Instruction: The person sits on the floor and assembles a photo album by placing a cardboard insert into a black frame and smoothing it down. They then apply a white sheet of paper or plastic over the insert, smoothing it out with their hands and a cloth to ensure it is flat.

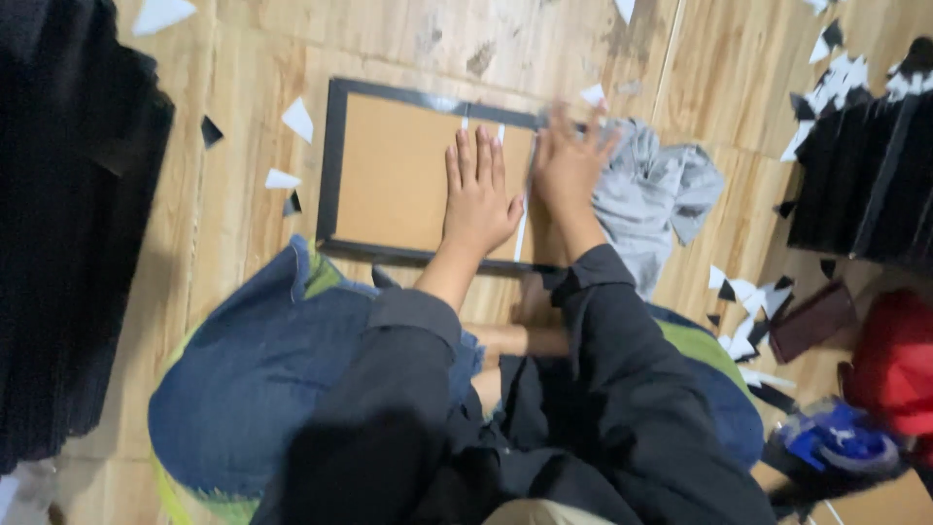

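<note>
We press our flat-open left hand (478,194) and right hand (567,170), gripping nothing, on the picture frame's (333,165) right end, its long axis running leftward from them.

A picture-framing workshop floor: pale wooden floorboards (243,292) littered with white and black paper offcuts (296,119), black frame stacks (865,185) at upper right, a backed black rectangular frame (335,165) centre.

Two hands, the left hand (478,199) and the right hand (567,167), one black picture frame (335,156), one grey cloth (653,194), one red object (894,360) and many paper scraps (297,119) (too scattered to count).
</note>
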